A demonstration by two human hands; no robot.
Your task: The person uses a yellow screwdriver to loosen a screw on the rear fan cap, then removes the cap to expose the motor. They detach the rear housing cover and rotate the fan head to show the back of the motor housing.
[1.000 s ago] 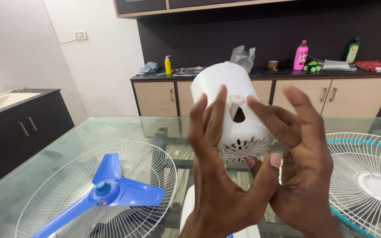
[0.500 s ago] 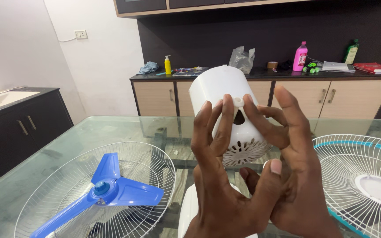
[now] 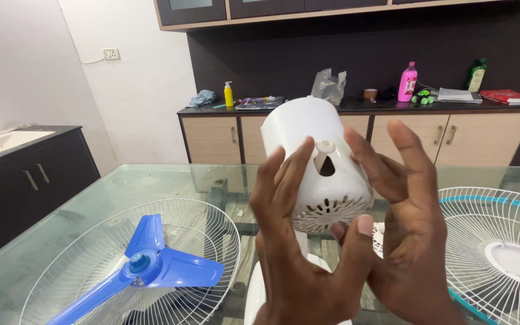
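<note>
A white plastic fan motor housing (image 3: pixel 314 153) stands upright in front of me, with a small knob on top of its rear and slotted vents at the back. My left hand (image 3: pixel 299 247) lies against its left side, fingers spread and thumb raised. My right hand (image 3: pixel 407 229) cups its right side, fingers touching the shell near the knob. Below the hands, part of the white fan stand (image 3: pixel 255 295) shows.
A glass table (image 3: pixel 79 222) holds a white wire grille (image 3: pixel 212 222) with a blue three-blade fan propeller (image 3: pixel 151 265) at left and another white grille (image 3: pixel 501 253) at right. A dark counter with bottles, books and a bag runs along the back wall.
My fingers have opened and shifted a little on the housing, off the knob. The view has tilted slightly, and the housing sits a bit lower in the frame.
</note>
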